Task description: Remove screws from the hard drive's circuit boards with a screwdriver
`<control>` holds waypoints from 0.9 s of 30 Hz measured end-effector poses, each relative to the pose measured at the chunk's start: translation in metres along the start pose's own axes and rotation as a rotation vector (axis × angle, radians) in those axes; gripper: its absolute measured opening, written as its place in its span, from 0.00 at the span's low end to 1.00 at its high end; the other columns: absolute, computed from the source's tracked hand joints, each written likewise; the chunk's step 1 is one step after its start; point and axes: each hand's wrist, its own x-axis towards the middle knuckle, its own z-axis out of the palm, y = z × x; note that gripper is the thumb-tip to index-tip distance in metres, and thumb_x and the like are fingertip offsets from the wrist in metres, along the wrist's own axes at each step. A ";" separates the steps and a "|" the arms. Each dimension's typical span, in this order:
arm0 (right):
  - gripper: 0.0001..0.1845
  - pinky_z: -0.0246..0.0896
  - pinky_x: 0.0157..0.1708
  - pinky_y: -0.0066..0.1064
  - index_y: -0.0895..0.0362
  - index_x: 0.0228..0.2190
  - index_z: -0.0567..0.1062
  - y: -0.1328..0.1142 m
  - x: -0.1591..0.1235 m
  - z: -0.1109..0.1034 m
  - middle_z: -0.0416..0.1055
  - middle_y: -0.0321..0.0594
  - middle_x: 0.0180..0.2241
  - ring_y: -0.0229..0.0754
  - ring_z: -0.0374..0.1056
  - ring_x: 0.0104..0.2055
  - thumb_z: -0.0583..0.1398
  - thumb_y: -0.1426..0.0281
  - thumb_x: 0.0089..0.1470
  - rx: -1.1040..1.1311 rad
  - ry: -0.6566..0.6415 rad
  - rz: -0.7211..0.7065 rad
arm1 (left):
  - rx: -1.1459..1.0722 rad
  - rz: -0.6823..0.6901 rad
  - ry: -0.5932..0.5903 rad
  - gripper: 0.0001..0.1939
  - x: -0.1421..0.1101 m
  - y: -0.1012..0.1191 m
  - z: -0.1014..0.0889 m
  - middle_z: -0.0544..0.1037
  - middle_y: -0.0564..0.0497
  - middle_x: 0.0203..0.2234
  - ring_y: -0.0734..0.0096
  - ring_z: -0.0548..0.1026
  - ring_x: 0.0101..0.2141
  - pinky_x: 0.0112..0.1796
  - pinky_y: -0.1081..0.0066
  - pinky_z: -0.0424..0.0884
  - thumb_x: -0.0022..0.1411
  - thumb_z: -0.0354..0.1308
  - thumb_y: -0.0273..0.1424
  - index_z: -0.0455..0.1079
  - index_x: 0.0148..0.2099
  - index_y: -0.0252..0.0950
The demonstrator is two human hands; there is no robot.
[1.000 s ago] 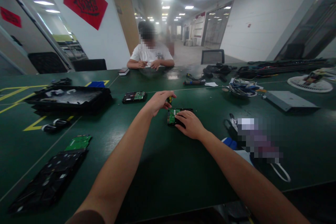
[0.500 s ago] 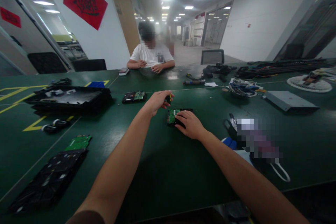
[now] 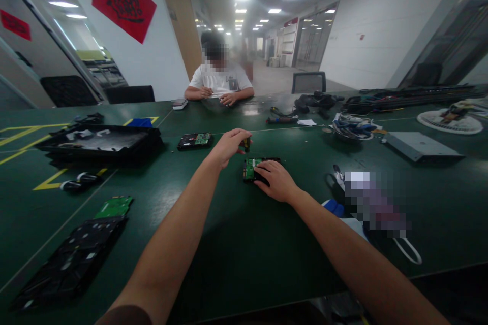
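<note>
My left hand [image 3: 230, 146] is closed round the black-and-yellow handle of a screwdriver [image 3: 247, 145]. The tool stands nearly upright, its thin shaft pointing down at the far left corner of a hard drive [image 3: 249, 167]. Whether the tip sits in a screw is too small to tell. The drive lies flat on the green table with its green circuit board facing up. Over its right part my right hand [image 3: 277, 181] grips it, fingers across the top and thumb along the near side. That hand hides much of the drive.
Another hard drive [image 3: 194, 140] lies beyond my left forearm. At left are black plastic trays [image 3: 102, 142] and a black part with a green board [image 3: 76, 249]. A metal box [image 3: 421, 145] and bundled cables [image 3: 353, 127] lie right. A person [image 3: 219, 78] sits opposite.
The screwdriver has swung more upright in my left hand, and its shaft now shows above the drive's far left corner. My right hand has stayed in place on the drive.
</note>
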 end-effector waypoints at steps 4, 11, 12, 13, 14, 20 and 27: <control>0.22 0.55 0.62 0.53 0.56 0.55 0.73 0.000 0.000 0.000 0.70 0.50 0.54 0.53 0.63 0.58 0.59 0.61 0.63 0.002 -0.001 0.006 | -0.108 -0.003 -0.020 0.15 0.004 -0.007 0.001 0.81 0.41 0.37 0.63 0.78 0.37 0.34 0.67 0.71 0.60 0.56 0.38 0.77 0.40 0.34; 0.23 0.54 0.62 0.53 0.56 0.56 0.73 0.000 0.000 0.001 0.70 0.50 0.55 0.53 0.63 0.59 0.59 0.60 0.63 -0.006 -0.007 0.006 | -0.171 0.065 0.018 0.13 0.007 -0.011 0.003 0.80 0.43 0.32 0.64 0.78 0.34 0.38 0.66 0.71 0.57 0.57 0.36 0.77 0.36 0.31; 0.23 0.54 0.62 0.53 0.56 0.56 0.73 0.000 0.000 0.001 0.70 0.50 0.55 0.53 0.63 0.59 0.59 0.60 0.63 -0.010 -0.009 0.006 | -0.191 0.078 0.024 0.13 0.007 -0.012 0.004 0.80 0.44 0.32 0.65 0.78 0.34 0.38 0.66 0.71 0.58 0.57 0.36 0.77 0.37 0.31; 0.23 0.54 0.62 0.53 0.57 0.56 0.73 0.000 0.000 0.001 0.70 0.50 0.55 0.53 0.63 0.59 0.59 0.60 0.63 -0.013 -0.009 0.006 | -0.215 0.090 0.031 0.12 0.007 -0.012 0.004 0.80 0.44 0.32 0.65 0.78 0.34 0.38 0.66 0.71 0.58 0.57 0.36 0.76 0.37 0.32; 0.23 0.54 0.62 0.53 0.56 0.56 0.73 0.000 0.000 0.001 0.70 0.50 0.55 0.53 0.63 0.58 0.59 0.60 0.63 -0.014 -0.008 0.006 | -0.239 0.100 0.038 0.12 0.007 -0.013 0.004 0.79 0.45 0.31 0.65 0.78 0.33 0.38 0.66 0.71 0.58 0.57 0.35 0.76 0.39 0.32; 0.23 0.54 0.62 0.53 0.57 0.55 0.72 0.000 0.000 0.001 0.70 0.50 0.54 0.53 0.64 0.58 0.59 0.61 0.63 -0.018 -0.008 0.001 | -0.423 0.113 0.064 0.07 0.011 -0.019 0.014 0.75 0.50 0.28 0.70 0.75 0.30 0.38 0.67 0.72 0.59 0.54 0.33 0.71 0.36 0.36; 0.22 0.54 0.62 0.54 0.55 0.56 0.72 0.001 0.000 0.001 0.70 0.50 0.54 0.53 0.64 0.58 0.59 0.61 0.62 0.008 -0.004 0.004 | -0.374 0.106 0.127 0.17 0.010 -0.020 0.026 0.69 0.53 0.24 0.74 0.70 0.26 0.31 0.72 0.69 0.62 0.57 0.46 0.65 0.30 0.38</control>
